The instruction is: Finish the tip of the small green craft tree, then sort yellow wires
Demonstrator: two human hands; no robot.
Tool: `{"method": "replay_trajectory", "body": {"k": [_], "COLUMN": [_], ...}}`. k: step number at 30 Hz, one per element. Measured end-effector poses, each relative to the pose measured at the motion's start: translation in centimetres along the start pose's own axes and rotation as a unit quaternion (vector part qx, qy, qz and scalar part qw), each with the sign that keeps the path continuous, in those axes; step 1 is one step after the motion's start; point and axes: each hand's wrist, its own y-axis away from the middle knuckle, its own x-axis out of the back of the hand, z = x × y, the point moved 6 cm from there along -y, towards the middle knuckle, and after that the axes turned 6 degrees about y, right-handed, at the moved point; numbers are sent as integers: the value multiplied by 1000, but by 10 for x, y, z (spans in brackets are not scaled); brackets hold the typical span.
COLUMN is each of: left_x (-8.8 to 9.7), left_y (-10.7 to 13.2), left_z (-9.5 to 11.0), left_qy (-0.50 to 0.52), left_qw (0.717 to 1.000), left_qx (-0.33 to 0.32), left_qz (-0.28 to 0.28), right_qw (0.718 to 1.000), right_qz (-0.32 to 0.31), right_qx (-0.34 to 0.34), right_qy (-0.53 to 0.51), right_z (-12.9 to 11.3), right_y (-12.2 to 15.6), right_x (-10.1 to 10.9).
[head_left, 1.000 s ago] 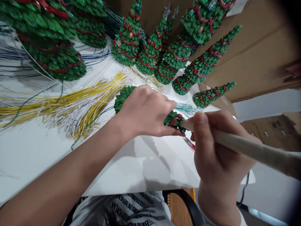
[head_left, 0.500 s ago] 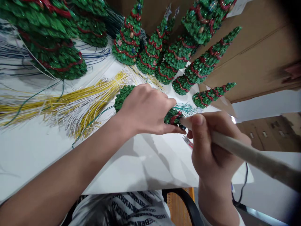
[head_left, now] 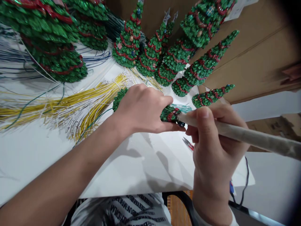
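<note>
My left hand (head_left: 145, 108) is wrapped over a small green Christmas tree figurine (head_left: 169, 113) with a red garland, lying on its side. Its leafy base pokes out left of my wrist, and its upper end shows between thumb and fingers, pointing right. My right hand (head_left: 213, 135) grips a long pale grey stick-like tool (head_left: 254, 137) in a pen hold. The tool's tip meets the tree's upper end, or lies just in front of it; I cannot tell which. A dark rounded bit sits by my left fingertip.
Several decorated trees (head_left: 128, 44) stand along the back by brown cardboard (head_left: 256, 53). Bundled yellow and white wires (head_left: 94, 100) lie to the left on the white table (head_left: 141, 169). Red-handled snips (head_left: 188, 143) rest beside my right hand. A dark cable (head_left: 245, 179) hangs at the right.
Both hands keep their holds. The tool's back end has swung upward in the picture, and my right hand has tilted slightly. The left hand and tree have shifted a little left.
</note>
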Motion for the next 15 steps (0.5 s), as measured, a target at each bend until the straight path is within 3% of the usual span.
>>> {"method": "replay_trajectory", "body": {"k": [10, 15], "left_x": [0, -2], "left_y": [1, 1], "left_z": [2, 5], "left_qy": [-8, -11], "left_qw": [1000, 1000], "left_qx": [-5, -28], "left_qz": [3, 6], "right_qw": [998, 993], "right_qz": [24, -19], "right_qx": [-32, -77], "right_qy": [-49, -90], "right_z": [11, 20], "right_y": [0, -9], "right_x": [3, 3]}}
